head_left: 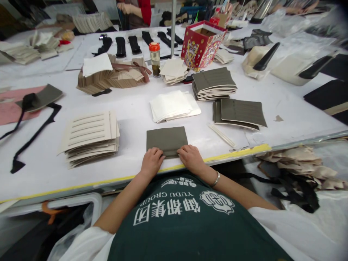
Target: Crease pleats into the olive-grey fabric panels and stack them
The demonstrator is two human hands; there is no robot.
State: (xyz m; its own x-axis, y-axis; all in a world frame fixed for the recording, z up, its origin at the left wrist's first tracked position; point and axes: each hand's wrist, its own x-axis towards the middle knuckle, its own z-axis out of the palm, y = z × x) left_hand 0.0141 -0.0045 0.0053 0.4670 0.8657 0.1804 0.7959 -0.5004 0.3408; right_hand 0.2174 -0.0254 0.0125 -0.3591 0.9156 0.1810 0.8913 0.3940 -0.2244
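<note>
Clearly, both hands' (151, 160) (191, 157) fingers (158, 152) touch the panel's (167, 137) near edge.

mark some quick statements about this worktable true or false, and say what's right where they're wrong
1. The left hand and right hand both touch a grey sheet. True.
2. The bracelet is on the left wrist. False: it is on the right wrist.
3. The jar has an orange cap. True.
4. In the picture, the red box stands left of the jar. False: it stands to the jar's right.
5. The white stack lies beyond the grey sheet, as the person sees it. True.
6. The apron is bright yellow. False: it is dark green.
</note>
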